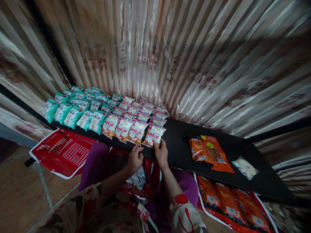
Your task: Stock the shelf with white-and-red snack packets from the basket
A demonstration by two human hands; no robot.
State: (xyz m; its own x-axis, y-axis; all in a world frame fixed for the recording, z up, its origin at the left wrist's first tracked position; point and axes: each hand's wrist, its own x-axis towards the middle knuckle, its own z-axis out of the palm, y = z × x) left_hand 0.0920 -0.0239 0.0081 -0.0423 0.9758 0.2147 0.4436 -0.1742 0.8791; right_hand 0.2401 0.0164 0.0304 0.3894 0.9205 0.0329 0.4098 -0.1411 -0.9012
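At the front right end of the rows stands a white-and-orange snack bag with a striped top edge. My right hand grips its lower right part, thumb on the front face. Close by its lower left corner is my left hand, fingers curled in, nothing visible in them. Whether they touch the bag I cannot tell. Similar snack bags stand in several rows to the left. Beyond them are rows of teal-and-white snack bags.
The bags stand on a long black table. To the right lie orange packets and a clear packet with pale contents. Red baskets stand below: one at left, one with packets between my knees, one with orange packs. Striped curtains hang behind.
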